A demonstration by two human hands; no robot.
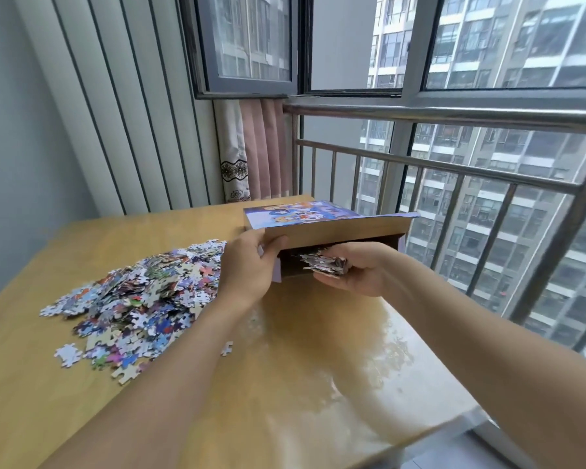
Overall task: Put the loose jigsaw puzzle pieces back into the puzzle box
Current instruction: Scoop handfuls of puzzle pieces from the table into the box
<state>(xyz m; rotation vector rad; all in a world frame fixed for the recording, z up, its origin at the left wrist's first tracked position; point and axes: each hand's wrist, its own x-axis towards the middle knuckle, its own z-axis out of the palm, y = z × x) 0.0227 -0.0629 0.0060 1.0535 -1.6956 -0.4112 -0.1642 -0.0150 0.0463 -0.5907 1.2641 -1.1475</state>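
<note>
A: From the head camera, where does the puzzle box [322, 225] sit?

B: On the far part of the wooden table [285, 384], close to the metal railing [454, 170]. Its open end faces the person, and the printed flap is lifted above the opening.

A: What is the left hand [247, 265] doing?

B: It grips the left near corner of the box. The thumb lies on the brown inner face of the raised flap, and the fingers curl round the corner beneath it.

A: And the right hand [352, 272]?

B: It is palm up at the mouth of the box, fingers cupped together round a handful of pieces [325, 264]. The handful is right at the opening, partly inside the dark interior. I cannot tell how the fingertips lie, since the pieces cover them.

A: The rest of the puzzle?

B: A big pile of loose pieces [142, 299] lies on the table to the left of the box, just beside the left wrist. A few strays sit apart at its near edge, one single piece [226, 348] by the left forearm.

A: Anything behind?

B: A pink curtain [264, 150] hangs in the corner under the window [247, 45], and apartment blocks show beyond the railing.
</note>
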